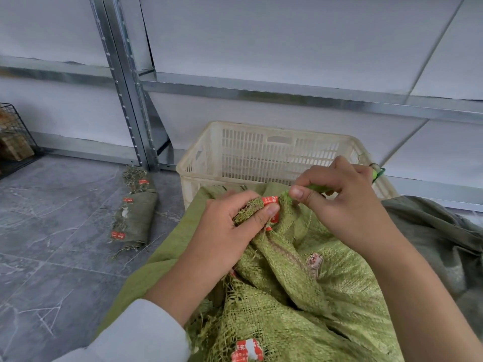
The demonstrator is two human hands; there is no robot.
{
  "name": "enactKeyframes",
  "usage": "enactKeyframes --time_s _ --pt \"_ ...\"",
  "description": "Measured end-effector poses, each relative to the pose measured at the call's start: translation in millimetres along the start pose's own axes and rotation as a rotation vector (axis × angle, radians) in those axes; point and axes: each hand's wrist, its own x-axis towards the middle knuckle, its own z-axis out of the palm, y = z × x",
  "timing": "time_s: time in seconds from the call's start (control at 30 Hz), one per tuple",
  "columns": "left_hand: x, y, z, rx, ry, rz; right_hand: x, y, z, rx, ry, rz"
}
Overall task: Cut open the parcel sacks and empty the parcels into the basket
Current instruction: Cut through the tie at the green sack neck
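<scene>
A green woven parcel sack (300,296) lies in front of me, its bunched neck bound with red-and-white tape (270,200). My left hand (235,226) grips the frayed neck just below the tape. My right hand (347,202) holds a green cutter (318,188), whose tip touches the sack beside the tape. A cream plastic basket (261,152) stands just beyond the sack; its inside is mostly hidden by the sack and my hands.
A rolled-up used sack (136,212) with red tape lies on the grey tiled floor at left. A darker grey-green sack (444,236) lies to the right. Metal shelving (261,87) runs behind the basket. A black wire rack (13,137) stands at far left.
</scene>
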Motion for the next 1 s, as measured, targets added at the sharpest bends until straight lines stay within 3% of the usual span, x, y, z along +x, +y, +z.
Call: enactKeyframes --time_s 0.23,0.37,0.43,0.53,0.77,1.0 --pt "3 -8 1 0.087 -0.144 -0.047 -1 12 7 0.029 -0.042 0.060" --pt "-14 -27 24 0.436 -0.416 -0.176 8 1 -33 0.327 0.271 -0.003" --pt "-12 -30 22 0.291 -0.263 -0.169 13 -1 -55 0.194 0.325 -0.074" --pt "-2 -32 7 0.100 0.000 -0.043 5 2 -44 0.039 0.191 -0.023" --pt "-3 -22 5 0.034 0.102 0.032 2 -3 -12 -0.164 0.099 -0.102" --pt "-4 -20 -1 0.009 0.136 0.042 2 -4 -10 -0.180 0.004 -0.162"
